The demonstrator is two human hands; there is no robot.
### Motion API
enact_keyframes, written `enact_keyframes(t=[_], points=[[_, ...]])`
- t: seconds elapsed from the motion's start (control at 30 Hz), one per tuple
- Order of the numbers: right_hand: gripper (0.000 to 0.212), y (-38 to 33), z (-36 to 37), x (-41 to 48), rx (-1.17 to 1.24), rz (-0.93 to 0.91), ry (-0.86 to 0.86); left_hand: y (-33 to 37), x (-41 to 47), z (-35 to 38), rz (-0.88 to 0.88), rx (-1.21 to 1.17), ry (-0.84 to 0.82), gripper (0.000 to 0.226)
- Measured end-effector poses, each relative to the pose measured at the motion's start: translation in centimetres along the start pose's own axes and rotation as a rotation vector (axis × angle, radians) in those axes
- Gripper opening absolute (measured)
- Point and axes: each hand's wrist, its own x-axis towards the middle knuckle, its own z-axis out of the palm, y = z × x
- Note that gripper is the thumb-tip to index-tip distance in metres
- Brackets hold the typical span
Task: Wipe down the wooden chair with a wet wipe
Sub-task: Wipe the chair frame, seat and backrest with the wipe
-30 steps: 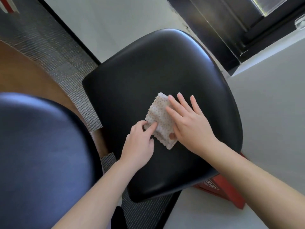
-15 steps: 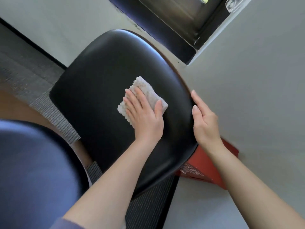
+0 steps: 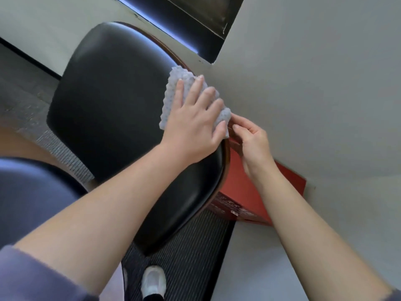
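The chair (image 3: 112,101) has a black padded seat with a thin brown wooden rim (image 3: 227,153) showing along its right edge. A white textured wet wipe (image 3: 173,92) lies on the right side of the seat, reaching the rim. My left hand (image 3: 193,120) presses flat on the wipe with its fingers spread and straight. My right hand (image 3: 251,140) is just outside the seat's right edge. Its fingers are loosely curled, and the index fingertip and thumb touch the rim beside the wipe's corner.
A red cardboard box (image 3: 245,192) stands on the floor under the seat's right side, against a pale wall (image 3: 314,83). A second dark seat (image 3: 32,196) is at lower left. My white shoe (image 3: 153,281) stands on dark ribbed carpet (image 3: 191,246). A dark window frame (image 3: 195,25) is behind.
My left hand has slid the wipe from the seat's middle to its right edge. My right hand shifted from resting flat on the rim to curled fingertips beside the wipe.
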Motion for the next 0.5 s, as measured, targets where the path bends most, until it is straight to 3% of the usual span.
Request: enact_keyframes(t=[0.2, 0.5], points=[[0.038, 1.2, -3.0, -1.1, 0.075, 0.014, 0.101, 1.4, -1.7, 0.5, 0.077, -0.004, 0.035, 0.042], [0.034, 2.1, -4.4, -2.3, 0.127, 0.047, 0.190, 2.9, -4.8, 1.1, 0.187, 0.023, 0.033, 0.045]])
